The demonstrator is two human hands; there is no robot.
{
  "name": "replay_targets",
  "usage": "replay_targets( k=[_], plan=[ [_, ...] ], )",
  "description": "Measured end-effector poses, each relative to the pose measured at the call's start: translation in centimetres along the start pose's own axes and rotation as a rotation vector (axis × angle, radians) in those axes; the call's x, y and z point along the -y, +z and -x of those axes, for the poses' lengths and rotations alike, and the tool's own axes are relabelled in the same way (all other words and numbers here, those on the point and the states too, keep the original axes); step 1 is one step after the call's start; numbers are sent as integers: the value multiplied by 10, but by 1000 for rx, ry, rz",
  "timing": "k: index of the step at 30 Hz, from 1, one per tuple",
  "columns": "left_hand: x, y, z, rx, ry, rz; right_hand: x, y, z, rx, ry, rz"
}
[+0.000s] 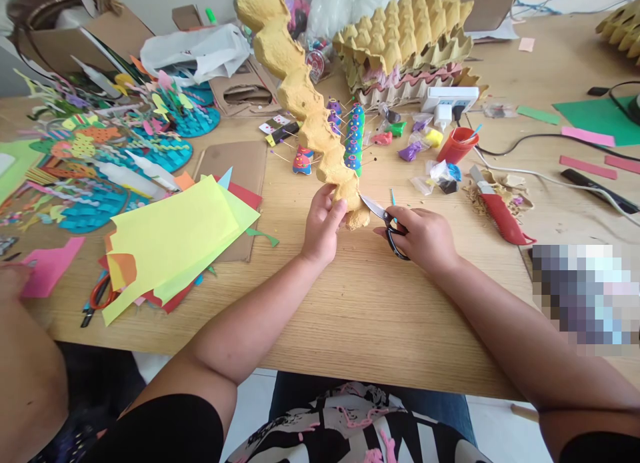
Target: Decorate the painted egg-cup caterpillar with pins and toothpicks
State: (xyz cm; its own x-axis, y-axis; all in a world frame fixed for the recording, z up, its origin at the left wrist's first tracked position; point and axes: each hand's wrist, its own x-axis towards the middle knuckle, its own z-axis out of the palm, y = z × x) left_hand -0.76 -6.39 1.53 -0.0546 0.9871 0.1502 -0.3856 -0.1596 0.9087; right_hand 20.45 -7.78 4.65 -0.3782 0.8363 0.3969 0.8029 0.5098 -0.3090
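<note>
A long yellow strip of egg carton (pixel 305 96) rises from my left hand (pixel 324 224), which grips it near its lower end. My right hand (pixel 425 236) holds black-handled scissors (pixel 376 208), with the thumb and fingers at the handles. The blades point left and their tip meets the right edge of the strip's lowest cups. Behind the strip stand a green caterpillar-like figure with blue dots (pixel 355 139) and a small red and blue painted piece (pixel 303 160) stuck with pins; the strip partly hides that area.
Stacked egg trays (pixel 405 36) stand at the back. To the left lie coloured paper sheets (pixel 175 223) and blue woven paper crafts (pixel 95 203). A red cup (pixel 457 146), a power strip (pixel 453 97) and a red-handled knife (pixel 503 213) are on the right. Another person's arm (pixel 25 356) is at left.
</note>
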Motion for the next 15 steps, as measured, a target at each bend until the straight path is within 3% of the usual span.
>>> replay_targets(
  k=[15],
  plan=[
    [-1,0,0,20,-6,15,-3,2,0,-21,-21,25]
  ],
)
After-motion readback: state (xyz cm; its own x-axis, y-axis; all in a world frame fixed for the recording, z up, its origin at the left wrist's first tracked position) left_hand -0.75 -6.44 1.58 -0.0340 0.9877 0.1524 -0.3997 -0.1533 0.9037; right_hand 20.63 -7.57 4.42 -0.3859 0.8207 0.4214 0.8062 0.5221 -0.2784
